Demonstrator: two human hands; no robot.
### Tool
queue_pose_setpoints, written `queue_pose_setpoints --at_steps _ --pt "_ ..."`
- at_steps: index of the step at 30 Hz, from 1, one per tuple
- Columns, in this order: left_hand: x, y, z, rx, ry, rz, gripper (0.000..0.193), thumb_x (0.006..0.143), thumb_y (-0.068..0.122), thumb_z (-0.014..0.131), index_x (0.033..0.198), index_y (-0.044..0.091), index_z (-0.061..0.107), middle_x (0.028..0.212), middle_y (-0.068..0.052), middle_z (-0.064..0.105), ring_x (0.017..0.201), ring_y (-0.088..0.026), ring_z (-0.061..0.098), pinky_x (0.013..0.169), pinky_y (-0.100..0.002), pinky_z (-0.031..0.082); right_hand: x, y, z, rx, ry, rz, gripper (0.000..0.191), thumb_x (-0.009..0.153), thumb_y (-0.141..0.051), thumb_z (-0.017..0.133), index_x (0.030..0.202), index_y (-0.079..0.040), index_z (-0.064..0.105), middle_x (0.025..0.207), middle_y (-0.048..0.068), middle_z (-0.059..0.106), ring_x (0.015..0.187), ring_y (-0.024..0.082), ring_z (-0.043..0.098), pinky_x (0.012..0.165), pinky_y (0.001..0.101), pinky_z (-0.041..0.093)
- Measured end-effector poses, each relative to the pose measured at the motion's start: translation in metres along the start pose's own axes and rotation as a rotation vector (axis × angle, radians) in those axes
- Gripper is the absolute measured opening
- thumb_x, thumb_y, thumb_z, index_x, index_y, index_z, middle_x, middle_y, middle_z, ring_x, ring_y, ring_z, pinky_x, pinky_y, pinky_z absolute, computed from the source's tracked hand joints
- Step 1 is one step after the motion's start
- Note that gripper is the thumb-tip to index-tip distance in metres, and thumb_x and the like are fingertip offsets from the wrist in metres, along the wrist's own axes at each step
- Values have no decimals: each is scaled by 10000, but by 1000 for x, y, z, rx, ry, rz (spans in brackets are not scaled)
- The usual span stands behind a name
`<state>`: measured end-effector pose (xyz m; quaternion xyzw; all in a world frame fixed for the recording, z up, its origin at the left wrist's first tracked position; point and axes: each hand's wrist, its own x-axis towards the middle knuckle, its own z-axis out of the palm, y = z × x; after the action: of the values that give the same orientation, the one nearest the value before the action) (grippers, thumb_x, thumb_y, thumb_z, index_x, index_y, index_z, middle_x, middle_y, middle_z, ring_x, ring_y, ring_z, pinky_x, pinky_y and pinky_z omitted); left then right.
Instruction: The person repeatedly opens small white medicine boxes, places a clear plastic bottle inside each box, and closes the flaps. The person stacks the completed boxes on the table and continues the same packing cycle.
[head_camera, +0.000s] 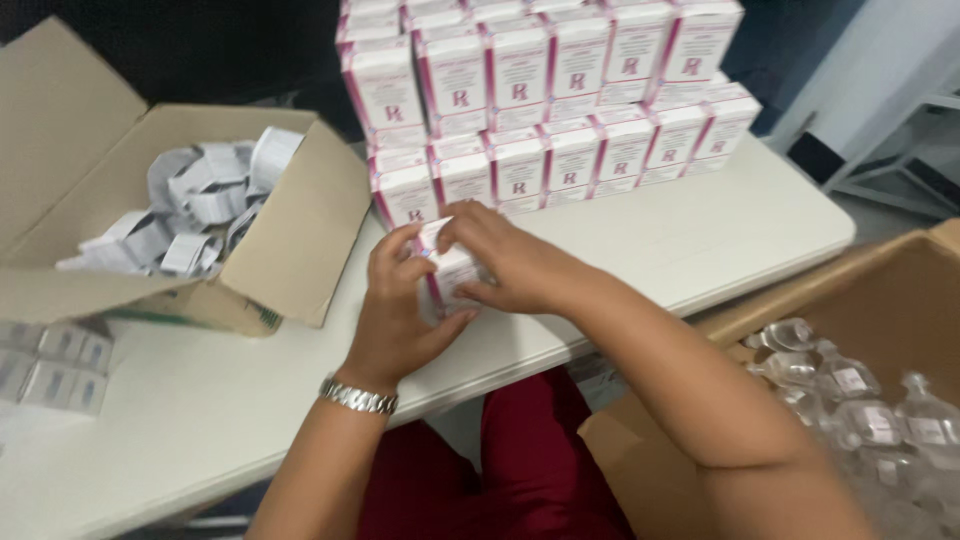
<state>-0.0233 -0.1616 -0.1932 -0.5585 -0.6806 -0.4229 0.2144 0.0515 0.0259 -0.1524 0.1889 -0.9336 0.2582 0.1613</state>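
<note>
White table (700, 240): we work at its near edge, and it bears everything below except the carton at our right
Cardboard carton on the left (300, 230): it lies open on the table, flaps spread, with a heap of folded paper leaflets (200, 200) inside
Cardboard carton on the right (880, 290): it stands beside the table, low at our right, and holds clear plastic bottles (860, 410) with small labels
Stack of boxes (550, 100): white and pink, piled in rows at the far side of the table, just behind our hands
Left hand (395, 320): we cup the small box from below and from the left, with a metal watch (358, 397) on the wrist
Right hand (510, 262): our fingers pinch the top of the same box
Small box (450, 275): white and pink, held between both our hands above the near table edge, touching both, mostly hidden by fingers
</note>
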Motion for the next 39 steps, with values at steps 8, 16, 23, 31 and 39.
queue_pose_setpoints --at_steps 8,16,23,31,39 --pt "-13 -3 5 -69 79 -23 878 706 169 924 1360 165 337 1528 -240 278 1410 -389 412 1141 -498 438 -52 4 -112 29 -79 349 674 744 -86 795 1361 -133 529 1427 105 528 1272 284 559 886 370 559" --pt "-33 -21 32 -122 -64 -112 767 648 170 909 1251 118 438 1480 -248 326 1353 -464 424 1082 -502 451 -114 44 -240 -387 404 739 726 734 -45 816 1411 -146 575 1295 115 677 1172 291 662 957 418 525" --pt "-49 -45 64 -110 -113 -170 704 580 209 930 1137 111 510 1414 -272 410 1262 -433 532 987 -502 525 -111 128 -271 -425 504 674 890 682 20 840 1489 -81 480 1395 150 597 1245 310 592 1044 400 472" --pt "-57 -59 69 -85 -100 -154 694 597 228 923 1135 107 502 1383 -273 439 1239 -414 552 960 -501 540 -73 160 -250 -234 480 747 790 708 92 722 1434 -172 556 1517 65 490 1364 302 523 1040 399 516" --pt "-19 -27 37 -7 -283 -24 405 691 174 851 1015 94 620 1263 -173 586 1235 -436 530 997 -524 474 -68 127 -207 -562 986 105 503 876 97 687 1339 -41 546 1448 143 521 1396 299 492 1194 392 430"
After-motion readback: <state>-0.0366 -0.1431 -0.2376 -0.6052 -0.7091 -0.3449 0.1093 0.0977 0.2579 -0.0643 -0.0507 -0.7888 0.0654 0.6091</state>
